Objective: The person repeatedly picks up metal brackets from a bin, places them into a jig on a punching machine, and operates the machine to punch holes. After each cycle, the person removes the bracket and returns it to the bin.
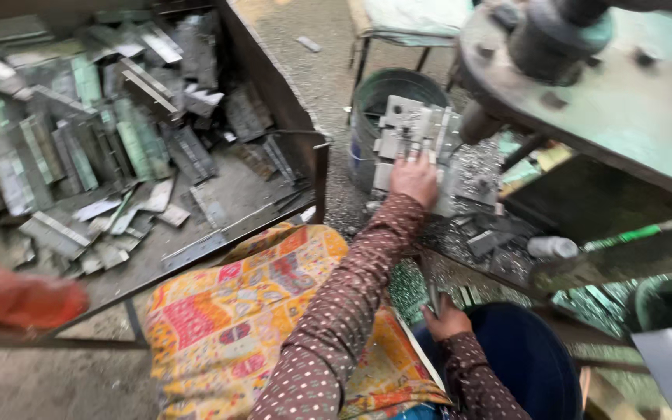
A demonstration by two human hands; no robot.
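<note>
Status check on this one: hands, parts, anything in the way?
Left hand on metal plates piled in the bucket. Right hand grips a thin metal strip. Press machine overhangs close by.

Both arms wear long brown sleeves [344, 311] dotted with small pale spots; a bright patchwork-printed yellow, orange and pink cloth [227, 319] covers the lap.

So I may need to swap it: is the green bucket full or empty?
Full: flat metal pieces stand piled above the bucket's rim, one hand resting on them.
</note>
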